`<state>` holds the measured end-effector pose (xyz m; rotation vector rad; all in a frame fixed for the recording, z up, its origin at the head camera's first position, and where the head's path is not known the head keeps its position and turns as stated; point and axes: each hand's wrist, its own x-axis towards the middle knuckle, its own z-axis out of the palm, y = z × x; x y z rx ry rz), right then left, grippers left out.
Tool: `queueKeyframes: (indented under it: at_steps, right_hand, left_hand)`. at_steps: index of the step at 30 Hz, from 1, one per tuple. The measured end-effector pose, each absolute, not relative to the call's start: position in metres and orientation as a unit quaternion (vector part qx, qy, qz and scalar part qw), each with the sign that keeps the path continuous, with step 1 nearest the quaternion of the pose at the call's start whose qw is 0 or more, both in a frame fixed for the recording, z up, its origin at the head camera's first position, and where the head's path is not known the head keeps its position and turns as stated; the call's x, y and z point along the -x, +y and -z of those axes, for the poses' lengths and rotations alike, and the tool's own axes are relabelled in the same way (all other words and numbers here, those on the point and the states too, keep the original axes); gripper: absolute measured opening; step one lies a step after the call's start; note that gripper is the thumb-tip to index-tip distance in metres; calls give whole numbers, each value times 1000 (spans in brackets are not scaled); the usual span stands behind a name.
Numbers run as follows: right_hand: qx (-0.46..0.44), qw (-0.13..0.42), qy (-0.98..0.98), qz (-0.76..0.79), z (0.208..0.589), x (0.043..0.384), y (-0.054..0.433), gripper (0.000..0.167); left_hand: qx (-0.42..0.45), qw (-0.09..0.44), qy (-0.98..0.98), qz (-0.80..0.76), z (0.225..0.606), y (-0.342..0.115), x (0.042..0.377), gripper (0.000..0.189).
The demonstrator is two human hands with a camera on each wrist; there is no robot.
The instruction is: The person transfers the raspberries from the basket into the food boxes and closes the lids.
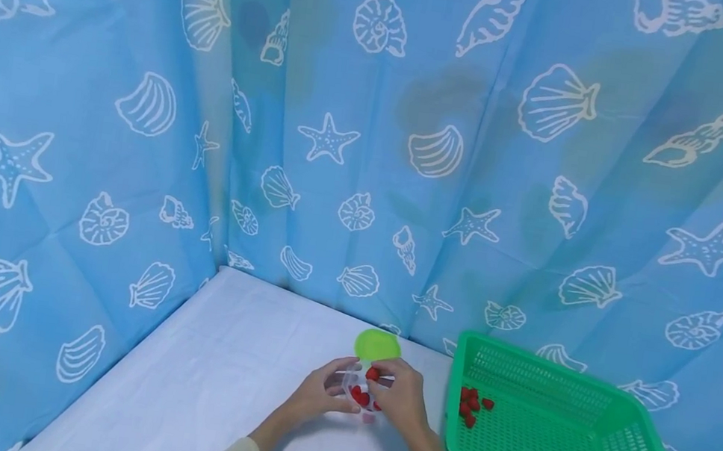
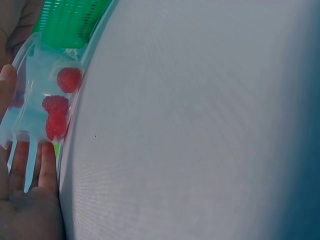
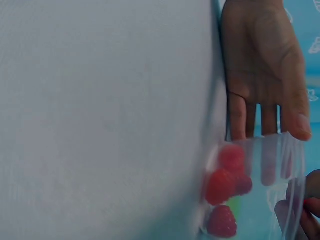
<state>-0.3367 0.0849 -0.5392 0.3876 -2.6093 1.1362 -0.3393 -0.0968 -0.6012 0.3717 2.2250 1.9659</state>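
My left hand [image 1: 317, 391] holds a clear plastic tub [image 3: 257, 160], with the thumb at its rim and the fingers along its outside. Several red raspberries [image 2: 56, 115] lie at the bottom of the tub. Over the tub's opening, my right hand [image 1: 404, 395] pinches one raspberry [image 1: 373, 373] between thumb and fingers. In the right wrist view that hand shows only partly, at the lower right edge. A lime green round lid [image 1: 378, 345] is just beyond the tub.
To the right stands a large green mesh basket [image 1: 562, 358]. Several more raspberries [image 1: 468, 406] lie inside it, near its left wall. A white cloth [image 1: 215, 365] covers the table. Behind and to the left hangs a blue curtain [image 1: 370, 159] with white seashell prints.
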Motion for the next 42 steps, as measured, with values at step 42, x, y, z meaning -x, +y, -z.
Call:
queueKeyframes:
  at_steps: [42]
  right_hand:
    - [-131,63,-950,-275,542,341,67,27]
  left_hand:
    - [-126,77,736,-661,604,-99,341,84]
